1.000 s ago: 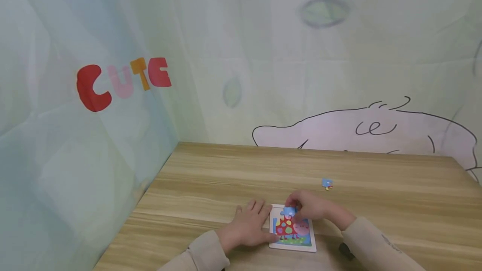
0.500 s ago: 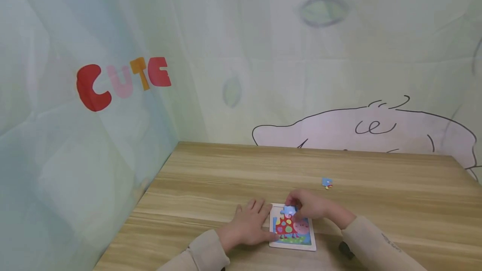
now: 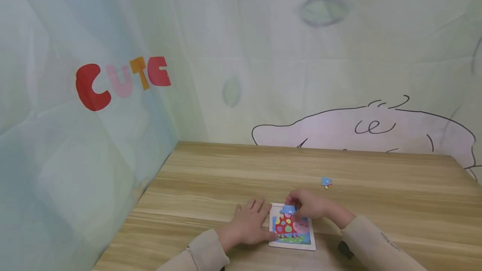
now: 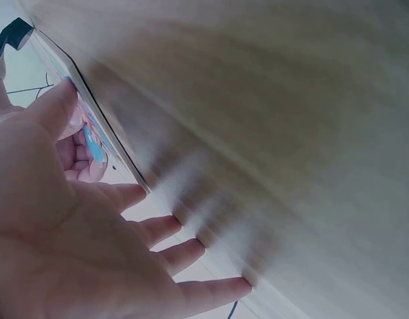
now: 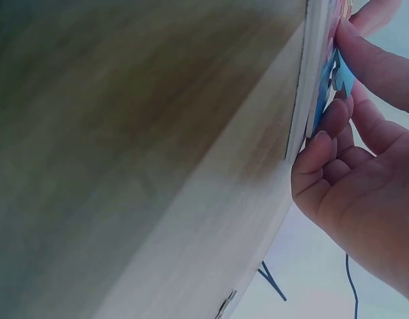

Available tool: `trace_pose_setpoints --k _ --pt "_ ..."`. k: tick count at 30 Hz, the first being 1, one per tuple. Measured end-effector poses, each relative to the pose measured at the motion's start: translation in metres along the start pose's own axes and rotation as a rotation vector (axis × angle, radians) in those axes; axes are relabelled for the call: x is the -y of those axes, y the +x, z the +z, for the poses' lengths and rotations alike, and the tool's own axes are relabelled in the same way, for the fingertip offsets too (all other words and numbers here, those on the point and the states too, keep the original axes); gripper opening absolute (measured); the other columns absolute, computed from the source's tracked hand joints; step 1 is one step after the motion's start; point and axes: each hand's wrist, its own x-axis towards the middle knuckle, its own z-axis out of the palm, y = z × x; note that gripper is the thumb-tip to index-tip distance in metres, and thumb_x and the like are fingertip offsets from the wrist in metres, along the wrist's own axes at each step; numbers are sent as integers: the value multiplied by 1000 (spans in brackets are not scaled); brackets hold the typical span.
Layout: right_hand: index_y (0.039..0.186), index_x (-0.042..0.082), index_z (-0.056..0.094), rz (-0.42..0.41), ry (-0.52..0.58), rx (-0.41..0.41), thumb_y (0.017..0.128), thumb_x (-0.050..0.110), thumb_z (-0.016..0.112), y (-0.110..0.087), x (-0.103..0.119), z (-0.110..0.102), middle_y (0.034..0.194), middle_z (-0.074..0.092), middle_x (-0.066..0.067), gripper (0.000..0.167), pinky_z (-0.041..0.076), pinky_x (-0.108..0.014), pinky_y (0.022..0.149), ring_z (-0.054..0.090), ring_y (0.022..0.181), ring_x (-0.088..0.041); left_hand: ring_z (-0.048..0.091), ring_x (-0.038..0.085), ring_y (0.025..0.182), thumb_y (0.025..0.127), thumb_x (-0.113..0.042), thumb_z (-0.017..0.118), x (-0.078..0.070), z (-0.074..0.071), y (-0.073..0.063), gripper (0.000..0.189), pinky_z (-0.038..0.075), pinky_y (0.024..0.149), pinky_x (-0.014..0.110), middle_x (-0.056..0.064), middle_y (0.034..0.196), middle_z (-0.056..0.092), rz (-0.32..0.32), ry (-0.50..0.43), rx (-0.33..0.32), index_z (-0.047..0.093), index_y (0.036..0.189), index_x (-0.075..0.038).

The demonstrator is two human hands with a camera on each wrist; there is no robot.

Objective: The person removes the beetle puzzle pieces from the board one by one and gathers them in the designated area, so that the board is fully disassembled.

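Note:
A jigsaw puzzle board [image 3: 291, 246] with a white frame lies on the table, showing a pink cartoon character in a red spotted shape. My left hand [image 3: 246, 226] rests beside it with fingers spread, the thumb lying over its left edge. At the top of the picture my right hand [image 3: 310, 205] pinches a blue puzzle piece [image 3: 289, 209] between thumb and fingers. In the right wrist view, that blue puzzle piece [image 5: 344, 76] sits tilted above the board, partly hidden by the fingers. The board's upper left part shows a bare pale patch.
A loose blue puzzle piece [image 3: 326, 182] lies on the wooden table [image 3: 226, 170] beyond the right hand. A small dark object [image 3: 345, 249] shows beside the right sleeve. Printed cloth walls [image 3: 241, 32] stand behind and to the left.
Both hands stay in nearly the same place. The pinched blue piece has tilted slightly at the top of the puzzle.

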Motion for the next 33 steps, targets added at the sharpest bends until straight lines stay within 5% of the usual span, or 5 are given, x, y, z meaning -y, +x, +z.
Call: trace_pose_setpoints --k 25,33 --pt "91 11 58 -66 -9 11 79 2 73 1 -3 -2 79 53 0 22 41 -28 65 48 76 -17 25 37 143 84 -65 58 -2 -3 -2 85 23 106 68 13 155 30 4 0 -2 37 149 -14" --pt "93 12 59 -72 31 32 84 4 70 0 -7 -4 87 59 2 16 46 -32 72 52 81 -17 24 37 143 84 -65 58 -3 -4 -1 85 23 105 69 13 155 30 1 -3 7 37 149 -14"
